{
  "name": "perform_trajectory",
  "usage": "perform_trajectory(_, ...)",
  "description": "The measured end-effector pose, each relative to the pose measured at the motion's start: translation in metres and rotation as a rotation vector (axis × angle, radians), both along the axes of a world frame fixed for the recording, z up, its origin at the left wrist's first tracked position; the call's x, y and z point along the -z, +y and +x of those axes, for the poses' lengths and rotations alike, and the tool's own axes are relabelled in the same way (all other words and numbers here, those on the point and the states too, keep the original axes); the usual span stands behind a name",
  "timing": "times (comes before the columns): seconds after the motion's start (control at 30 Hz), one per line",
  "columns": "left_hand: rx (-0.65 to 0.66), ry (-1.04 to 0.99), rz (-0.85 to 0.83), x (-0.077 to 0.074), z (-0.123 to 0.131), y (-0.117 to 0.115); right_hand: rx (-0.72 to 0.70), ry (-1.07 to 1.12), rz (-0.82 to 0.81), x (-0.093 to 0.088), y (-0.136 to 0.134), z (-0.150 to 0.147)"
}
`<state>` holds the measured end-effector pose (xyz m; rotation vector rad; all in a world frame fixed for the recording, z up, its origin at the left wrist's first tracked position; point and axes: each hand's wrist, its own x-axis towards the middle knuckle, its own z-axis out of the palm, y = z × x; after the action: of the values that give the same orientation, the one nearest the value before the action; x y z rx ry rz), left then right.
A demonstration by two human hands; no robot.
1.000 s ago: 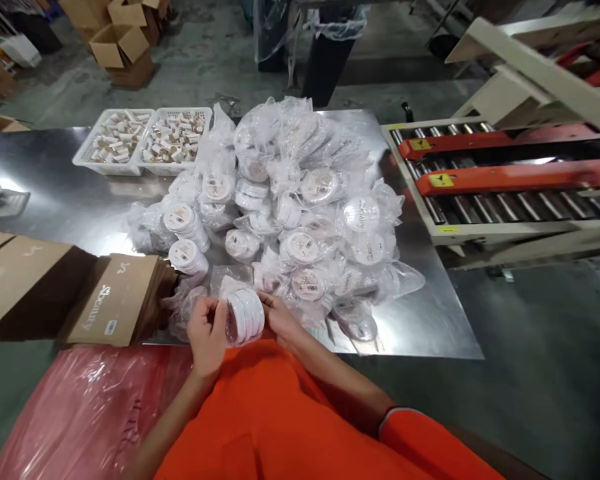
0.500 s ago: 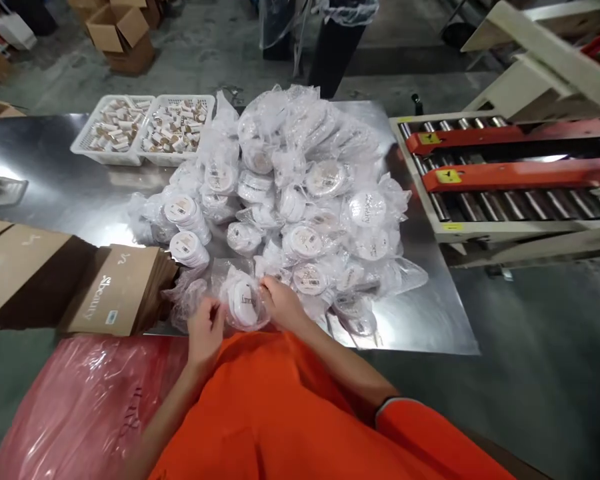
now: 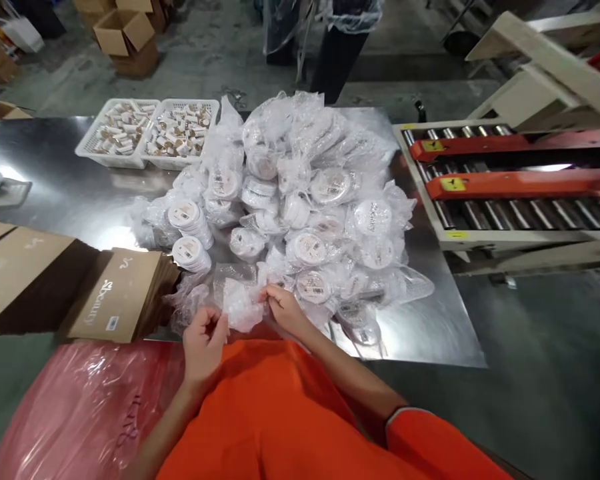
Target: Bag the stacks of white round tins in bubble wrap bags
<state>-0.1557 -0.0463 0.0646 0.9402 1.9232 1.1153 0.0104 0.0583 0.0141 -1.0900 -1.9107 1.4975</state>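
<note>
Near the front edge of the metal table, a bubble-wrap bag [image 3: 242,305] is stretched between my two hands. My left hand [image 3: 205,337] pinches its left side, and my right hand [image 3: 281,305] pinches its upper right side. The wrap covers whatever lies inside it. Just beyond my hands is a heap of wrapped round white items [image 3: 307,248]. Bare white discs [image 3: 189,252] stand in stacks to the left of the heap, above my left hand.
Two white baskets [image 3: 147,159] of small white tubes stand at the table's back left. Flattened cartons [image 3: 111,293] lie front left, above a red plastic bag [image 3: 85,407]. A roller conveyor [image 3: 480,235] adjoins the right side.
The printed white disc seen between my hands is now covered by bubble wrap. Both hands stay close to where they were, still pinching.
</note>
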Motion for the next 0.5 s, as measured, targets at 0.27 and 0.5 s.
perform_trajectory(0.27,0.215,0.069,0.016,-0.007,0.010,0.015,-0.145,-0.097,0.284,0.005,-0.019,-0.023)
perform_trajectory(0.5,0.031,0.102,0.003,0.022,-0.025,0.001,0.115,-0.074,0.422,0.000,0.087,-0.067)
